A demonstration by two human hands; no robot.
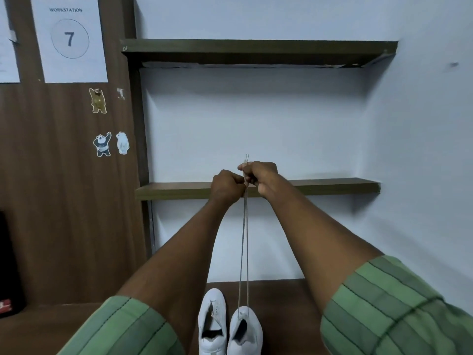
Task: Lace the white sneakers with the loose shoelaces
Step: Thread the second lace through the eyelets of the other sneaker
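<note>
Two white sneakers stand side by side on the brown table, toes pointing away from me: the left sneaker (212, 321) and the right sneaker (246, 331). A white shoelace (244, 252) runs as two taut strands from the right sneaker's front eyelets straight up to my raised hands. My right hand (259, 176) grips both strands near their tips, which stick out above the fist. My left hand (226, 184) pinches the strands just below it. No lace shows on the left sneaker.
The brown table (289, 298) meets a pale wall with two dark shelves, the lower shelf (332, 185) just behind my hands. A wooden panel with stickers and a "Workstation 7" sign (69, 37) stands at left. A dark object (10, 267) sits at the far left.
</note>
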